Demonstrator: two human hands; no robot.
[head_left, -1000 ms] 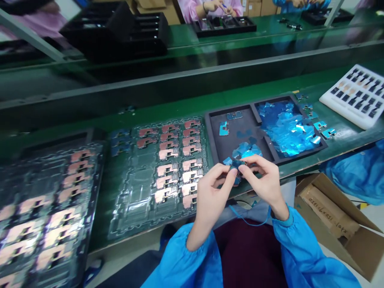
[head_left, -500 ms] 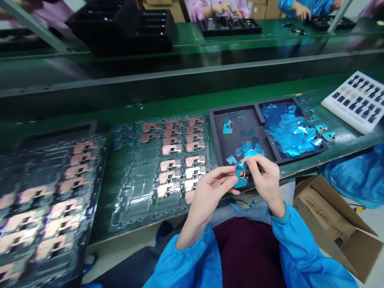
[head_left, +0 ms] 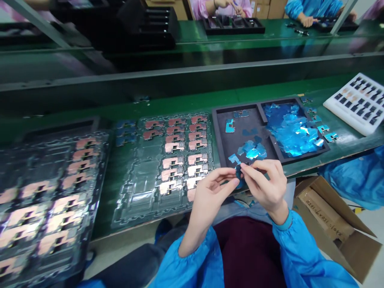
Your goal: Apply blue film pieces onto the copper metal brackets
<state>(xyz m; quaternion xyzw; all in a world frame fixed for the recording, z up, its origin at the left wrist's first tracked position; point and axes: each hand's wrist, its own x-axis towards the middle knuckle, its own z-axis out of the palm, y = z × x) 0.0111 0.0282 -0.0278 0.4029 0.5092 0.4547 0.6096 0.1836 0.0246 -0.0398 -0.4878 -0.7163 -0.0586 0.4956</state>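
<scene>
My left hand [head_left: 214,192] and my right hand [head_left: 265,184] meet at the bench's front edge, both pinching one small blue-filmed part [head_left: 239,173] between thumb and fingertips. Just beyond them lies a black two-compartment tray [head_left: 222,142]. Its left half holds a few blue parts [head_left: 229,125] and film scraps [head_left: 252,150]; its right half is heaped with peeled blue film [head_left: 289,128]. Left of my hands a clear blister tray [head_left: 141,188] carries rows of copper-coloured parts [head_left: 177,154].
A second tray of copper parts [head_left: 51,200] sits far left. A white tray of small dark pieces [head_left: 357,102] lies at the right, loose blue parts [head_left: 325,133] near it. An open cardboard box [head_left: 336,224] stands below right. Other workers' hands [head_left: 303,18] are across the belt [head_left: 180,60].
The blue part turned in my fingers: it stood up showing its blue face half a second ago and now sits lower, pinched edge-on. My hands shifted only slightly.
</scene>
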